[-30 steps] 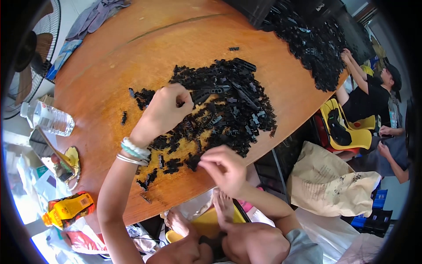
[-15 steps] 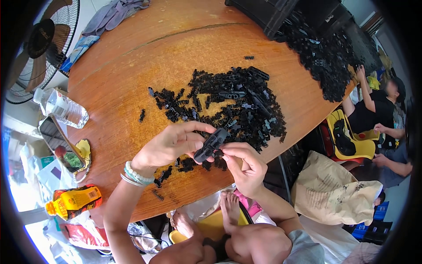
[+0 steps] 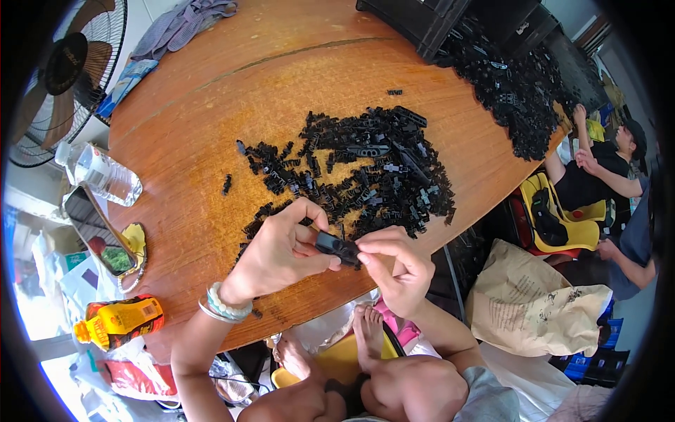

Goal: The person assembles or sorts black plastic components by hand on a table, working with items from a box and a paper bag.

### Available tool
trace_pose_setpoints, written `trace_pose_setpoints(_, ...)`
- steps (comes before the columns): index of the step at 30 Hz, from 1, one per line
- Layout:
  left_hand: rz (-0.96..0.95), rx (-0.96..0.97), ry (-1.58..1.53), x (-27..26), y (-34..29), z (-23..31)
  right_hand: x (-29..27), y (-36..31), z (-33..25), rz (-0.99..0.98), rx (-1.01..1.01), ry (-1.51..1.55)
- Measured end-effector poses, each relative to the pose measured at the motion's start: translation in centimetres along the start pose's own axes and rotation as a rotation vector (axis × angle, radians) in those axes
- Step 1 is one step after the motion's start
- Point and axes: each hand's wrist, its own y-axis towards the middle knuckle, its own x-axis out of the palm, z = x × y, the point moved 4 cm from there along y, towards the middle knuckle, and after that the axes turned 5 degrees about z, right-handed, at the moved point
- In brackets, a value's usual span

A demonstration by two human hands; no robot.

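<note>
Above the near edge of the wooden table (image 3: 190,133), my left hand (image 3: 281,246) grips a black plastic part (image 3: 333,244), thumb below and fingers curled behind it. My right hand (image 3: 397,267) pinches at the part's right end with thumb and forefinger; whether a smaller piece sits between those fingertips is hidden. Just beyond both hands spreads a pile of small black plastic pieces (image 3: 380,165), some comb-like, a few longer with holes. My left hand covers part of the pile's near side.
A bigger heap of black parts (image 3: 513,105) lies at the far right beside a black crate (image 3: 415,24). Along the left stand a water bottle (image 3: 105,172), a phone (image 3: 98,228), a yellow drink bottle (image 3: 119,322) and a fan (image 3: 67,63). A paper bag (image 3: 527,302) and other people are right.
The held black part has turned from steeply slanted to nearly level and dropped slightly. My left hand has rolled over with it. At the right, a person's hand has risen.
</note>
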Motion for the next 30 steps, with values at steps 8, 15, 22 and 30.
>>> trace_pose_setpoints(8,0.129,0.024,-0.088,0.5,-0.8,-0.2,0.5,0.0,-0.7,0.001,-0.238,-0.255)
trace_pose_setpoints(15,0.21,0.287,0.18,0.7,-0.6,1.3,0.8,-0.5,1.9,-0.124,0.422,0.163)
trace_pose_setpoints(22,0.189,0.156,0.15,0.5,-0.3,1.0,0.7,-1.5,2.8,-0.076,0.445,0.22)
trace_pose_setpoints(30,0.102,0.176,0.279,-3.5,-0.1,4.3,1.9,-5.7,1.9,-1.223,0.526,-0.037)
